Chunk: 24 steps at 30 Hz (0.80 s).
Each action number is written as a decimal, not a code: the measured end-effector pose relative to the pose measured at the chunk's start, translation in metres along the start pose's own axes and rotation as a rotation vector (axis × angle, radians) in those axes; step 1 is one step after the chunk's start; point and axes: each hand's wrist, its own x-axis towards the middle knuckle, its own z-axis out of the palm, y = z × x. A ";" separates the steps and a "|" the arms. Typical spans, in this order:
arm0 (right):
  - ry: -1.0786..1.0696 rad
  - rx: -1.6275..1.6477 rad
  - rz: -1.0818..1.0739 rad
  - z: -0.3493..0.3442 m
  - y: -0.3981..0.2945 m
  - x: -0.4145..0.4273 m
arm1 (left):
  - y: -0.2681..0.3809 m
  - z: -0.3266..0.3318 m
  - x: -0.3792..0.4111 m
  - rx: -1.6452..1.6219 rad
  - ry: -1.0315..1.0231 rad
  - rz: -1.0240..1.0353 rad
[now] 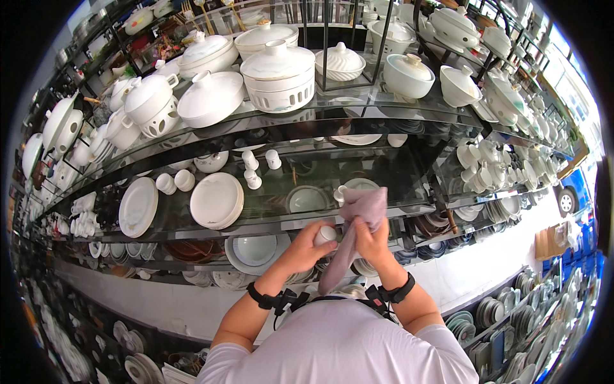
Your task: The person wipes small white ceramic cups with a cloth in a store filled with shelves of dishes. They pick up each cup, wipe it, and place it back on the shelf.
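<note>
My left hand [304,247] grips a small white ceramic piece [326,234] with a rounded end facing up; whether it is a cup or a shaker I cannot tell. Bunched in my right hand [374,247] is a mauve cloth [365,204], one end hanging down between my forearms. Both hands are in front of the edge of a dark glass shelf [307,168]. On that shelf stand several small white shakers [273,159]. A white ceramic piece [339,193] behind the cloth is partly covered by it.
Left on the shelf are a stack of white plates [217,200], an oval platter [138,207] and small stacked cups [184,180]. Lidded white tureens [277,77] line the upper tier. Bowls [252,249] sit below, near my forearms. A black metal frame [326,48] rises above.
</note>
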 end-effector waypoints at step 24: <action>0.331 0.112 0.208 -0.138 0.007 -0.042 | -0.083 0.002 0.107 0.585 0.695 -0.027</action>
